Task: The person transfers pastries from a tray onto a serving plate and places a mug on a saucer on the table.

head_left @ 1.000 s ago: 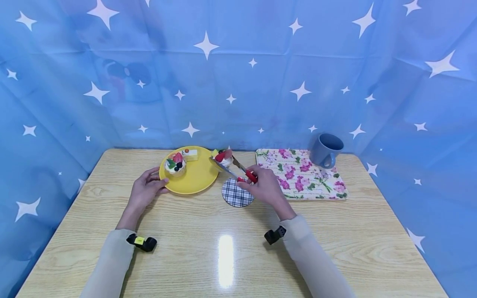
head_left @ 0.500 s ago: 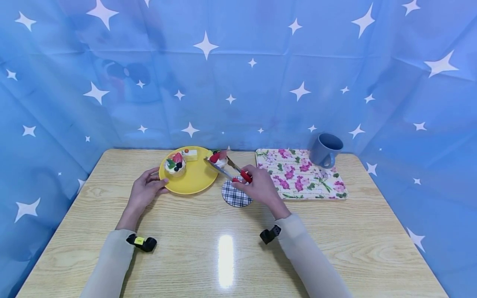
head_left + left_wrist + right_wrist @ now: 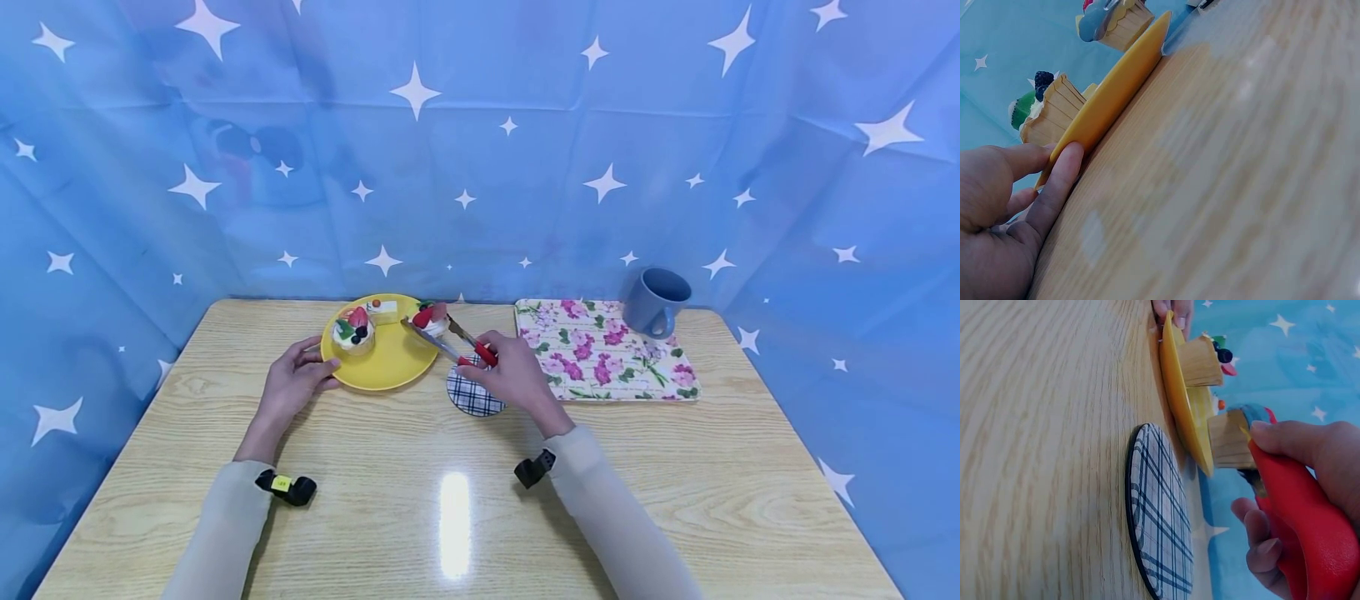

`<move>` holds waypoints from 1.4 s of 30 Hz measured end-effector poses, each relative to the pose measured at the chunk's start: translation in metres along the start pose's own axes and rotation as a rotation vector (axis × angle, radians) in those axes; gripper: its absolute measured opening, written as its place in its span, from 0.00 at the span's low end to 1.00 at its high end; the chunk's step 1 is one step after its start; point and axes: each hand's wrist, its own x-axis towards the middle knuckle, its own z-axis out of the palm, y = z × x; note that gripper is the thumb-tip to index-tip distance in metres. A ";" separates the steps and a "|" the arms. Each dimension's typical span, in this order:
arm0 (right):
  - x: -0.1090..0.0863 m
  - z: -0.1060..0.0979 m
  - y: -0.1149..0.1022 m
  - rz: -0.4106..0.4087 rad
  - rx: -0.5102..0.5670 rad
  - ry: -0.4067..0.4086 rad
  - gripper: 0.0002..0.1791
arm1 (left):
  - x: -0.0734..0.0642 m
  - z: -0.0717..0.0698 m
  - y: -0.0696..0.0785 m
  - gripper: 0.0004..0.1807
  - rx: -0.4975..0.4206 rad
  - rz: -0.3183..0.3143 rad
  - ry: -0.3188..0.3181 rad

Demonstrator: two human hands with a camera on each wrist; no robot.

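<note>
My left hand (image 3: 291,385) pinches the left rim of a round yellow plate (image 3: 390,371), thumb and fingers on its edge. On the plate sit a fruit-topped cupcake (image 3: 354,333) and a small white cake piece (image 3: 382,312) behind it. In my right hand (image 3: 517,377) are red-handled tongs (image 3: 1300,519), with fingers and thumb wrapped around the handles. Between the tong tips is a second cupcake (image 3: 1227,439) with a strawberry on top, held at the plate's right edge. The right wrist view shows its base slightly above the rim; the tongs partly hide its topping.
Below the tongs lies a round plaid coaster (image 3: 472,396), partly covered by my right hand. A floral tray (image 3: 600,367) lies at the back right, with a blue-grey mug (image 3: 651,304) on its far corner. A starry blue curtain (image 3: 480,150) hangs behind the table.
My right hand has moved left with the tongs and the gripped cupcake, bringing the cupcake over the plate's right edge. The left hand and the plate have stayed put.
</note>
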 end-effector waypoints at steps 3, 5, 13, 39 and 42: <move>0.002 0.002 -0.001 0.001 -0.002 -0.004 0.28 | 0.000 0.000 0.000 0.42 0.003 0.002 0.001; 0.003 0.003 -0.001 0.008 -0.004 -0.013 0.28 | 0.000 0.001 0.000 0.42 0.004 0.001 0.003; 0.007 0.009 -0.006 0.013 -0.020 -0.030 0.30 | 0.000 0.001 0.001 0.41 0.010 0.001 0.016; 0.015 0.029 -0.018 -0.024 -0.074 -0.055 0.30 | 0.001 0.001 -0.001 0.40 0.003 0.011 0.005; 0.015 0.028 -0.019 -0.017 -0.076 -0.057 0.30 | 0.000 0.001 0.000 0.40 0.002 0.009 0.005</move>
